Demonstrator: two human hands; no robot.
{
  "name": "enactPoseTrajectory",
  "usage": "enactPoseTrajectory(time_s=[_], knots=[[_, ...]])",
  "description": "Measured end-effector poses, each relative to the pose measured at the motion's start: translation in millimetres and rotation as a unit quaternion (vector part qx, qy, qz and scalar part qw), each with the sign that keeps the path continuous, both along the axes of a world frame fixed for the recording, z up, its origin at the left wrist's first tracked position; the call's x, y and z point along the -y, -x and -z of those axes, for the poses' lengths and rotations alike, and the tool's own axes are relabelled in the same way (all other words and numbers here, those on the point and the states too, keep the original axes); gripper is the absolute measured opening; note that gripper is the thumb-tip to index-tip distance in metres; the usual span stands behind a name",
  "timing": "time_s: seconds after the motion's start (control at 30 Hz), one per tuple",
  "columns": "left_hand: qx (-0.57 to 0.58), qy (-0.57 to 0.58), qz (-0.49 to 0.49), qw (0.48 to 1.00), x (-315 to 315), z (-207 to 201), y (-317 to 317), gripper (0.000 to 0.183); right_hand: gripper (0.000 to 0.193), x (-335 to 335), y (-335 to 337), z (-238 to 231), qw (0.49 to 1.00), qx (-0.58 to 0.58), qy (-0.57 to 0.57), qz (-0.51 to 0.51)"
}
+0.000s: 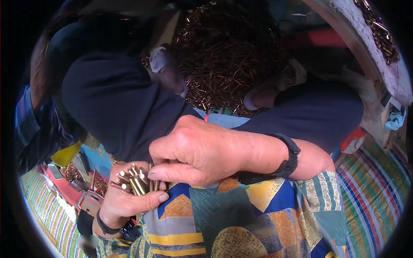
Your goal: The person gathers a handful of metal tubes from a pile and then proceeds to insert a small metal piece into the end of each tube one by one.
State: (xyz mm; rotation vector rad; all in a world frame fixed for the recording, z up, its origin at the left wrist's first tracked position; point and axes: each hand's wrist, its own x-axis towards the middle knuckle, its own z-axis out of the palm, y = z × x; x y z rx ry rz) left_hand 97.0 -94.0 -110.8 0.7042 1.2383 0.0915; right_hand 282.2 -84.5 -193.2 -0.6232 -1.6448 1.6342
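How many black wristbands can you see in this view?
2. One wristband is at the wrist of the right hand; a second wristband is at the wrist of the left hand. Others could be hidden in dark areas.

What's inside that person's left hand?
The left hand holds a bunch of slim, shiny gold-coloured sticks, a few with pale round ends showing. The sticks and thumb cover the palm, and the right hand hides one side, so anything there cannot be seen.

Rods (138, 185) in left hand (129, 203), pile (223, 64) beyond.
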Motion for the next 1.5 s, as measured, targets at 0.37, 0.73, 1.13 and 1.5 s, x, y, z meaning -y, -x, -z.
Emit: enactPoseTrajectory(time_s=[0.37,0.73,1.13,1.5], knots=[[0.099,-0.058,-0.088,0.99,-50,3,-51,0.019,0.002,-28,-41,-25,0.979,-0.01,-0.017,0.201],[0.271,-0.143,-0.044,0.951,-114,38,-142,0.023,0.01,-37,-121,-54,0.888,-0.043,0.024,0.458],[0.315,-0.137,-0.164,0.925,-138,67,-148,0.012,0.013,-102,-215,-63,0.701,0.252,-0.16,0.648],[0.316,-0.161,-0.168,0.92,-142,67,-135,0.014,0.034,-177,-278,-65,0.417,0.679,-0.061,0.601]])
